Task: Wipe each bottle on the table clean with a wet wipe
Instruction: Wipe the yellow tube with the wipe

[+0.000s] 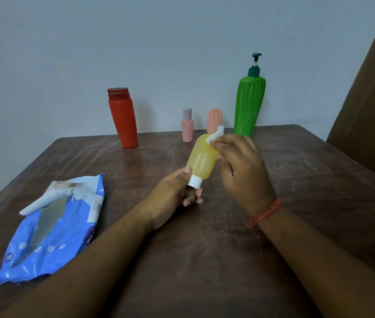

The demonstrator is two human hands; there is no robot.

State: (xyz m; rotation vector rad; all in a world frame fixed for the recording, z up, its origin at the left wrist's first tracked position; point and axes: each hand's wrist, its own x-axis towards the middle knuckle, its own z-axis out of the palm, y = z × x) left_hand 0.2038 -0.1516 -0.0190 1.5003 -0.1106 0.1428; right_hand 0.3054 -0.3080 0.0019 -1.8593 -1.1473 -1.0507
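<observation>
Nearest us, off to the left of the left hand (pixel 172 198), lies the wet wipe pack (pixel 51 228) with its flap peeled up — we judge it sits there so the next wipe is one short reach away. The left hand pinches the yellow bottle (pixel 201 160) at its white cap (pixel 195 182), thumb on one side and fingers curled under, holding it lifted off the table (pixel 227 260) and tilted away from us; gripping only the cap leaves the whole body bare for wiping. Just to the right, the right hand (pixel 241 171) has its fingers closed on a bunched white wipe (pixel 215 135) and presses it against the bottle's far end. So we take this bottle to be mid-wipe.

Beyond both hands, upright near the table's far edge, wait the others: the red bottle (pixel 123 118) farther left, the small pink bottle (pixel 187 126), a peach bottle (pixel 214 119) partly hidden behind the wipe, and the green pump bottle (pixel 249 104) — kept well back, we think, to leave working room.
</observation>
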